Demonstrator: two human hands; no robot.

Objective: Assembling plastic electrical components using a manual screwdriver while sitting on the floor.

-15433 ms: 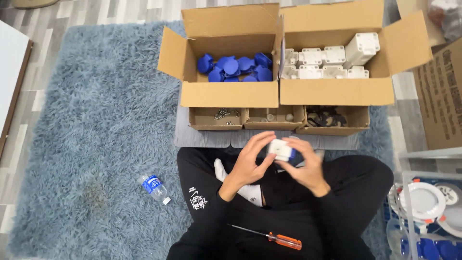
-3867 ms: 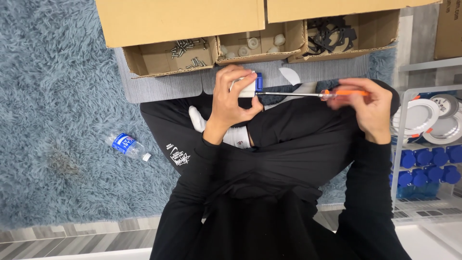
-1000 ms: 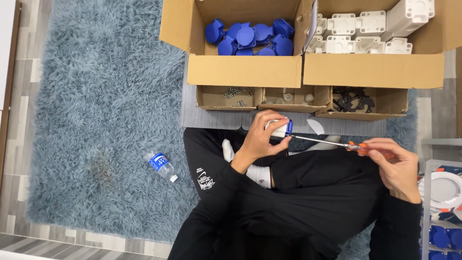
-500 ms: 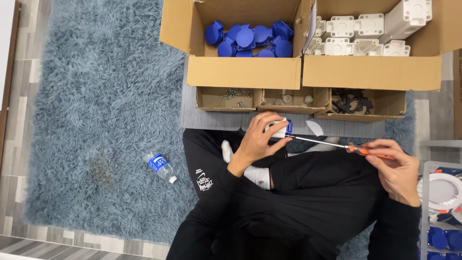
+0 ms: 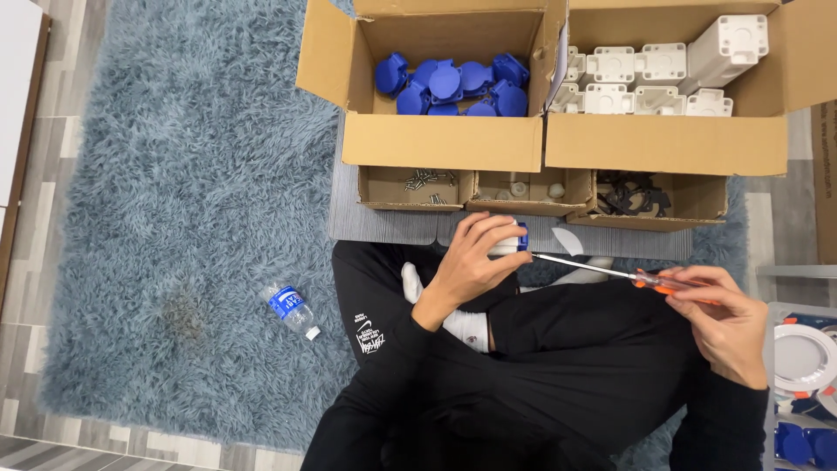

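My left hand point(image 5: 471, 262) wraps around a small white part with a blue piece point(image 5: 514, 242), held over my crossed legs. My right hand point(image 5: 724, 318) grips the orange handle of a screwdriver point(image 5: 610, 272); its thin metal shaft points left and its tip meets the blue side of the part. Most of the part is hidden by my fingers.
Two open cardboard boxes stand ahead: the left box point(image 5: 440, 139) holds several blue caps, the right box point(image 5: 663, 144) several white housings. Three shallow trays point(image 5: 514, 187) with screws and small parts sit before them. A water bottle point(image 5: 290, 310) lies on the shaggy blue rug. White round fittings point(image 5: 802, 358) lie at right.
Since a second ago the screwdriver tip stays at the part; my right hand has shifted only slightly. Much earlier both hands held the part and the screwdriver lay on my leg.
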